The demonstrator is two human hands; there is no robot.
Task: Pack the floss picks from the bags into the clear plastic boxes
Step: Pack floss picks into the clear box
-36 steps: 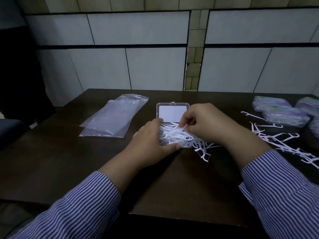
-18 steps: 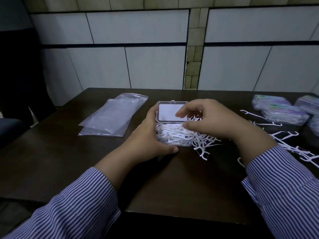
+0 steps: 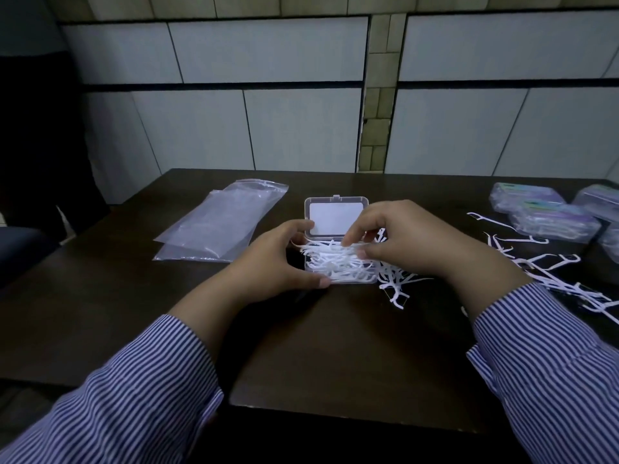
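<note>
A clear plastic box (image 3: 335,214) lies open at the middle of the dark table, its lid tipped back with a white label. White floss picks (image 3: 335,262) heap in its base and spill over the right side. My left hand (image 3: 278,266) cups the box's left and near edge, thumb along the front. My right hand (image 3: 402,242) hovers over the heap, its fingertips pressing down on the picks in the box. More loose floss picks (image 3: 542,262) lie scattered to the right.
Two flat empty clear bags (image 3: 224,222) lie at the left of the table (image 3: 335,346). Several closed, filled boxes (image 3: 552,219) are stacked at the far right. A tiled wall stands behind the table.
The lid has come into full view as my right hand lowered onto the heap. My left hand slid round the box's left edge. The view shifted slightly.
</note>
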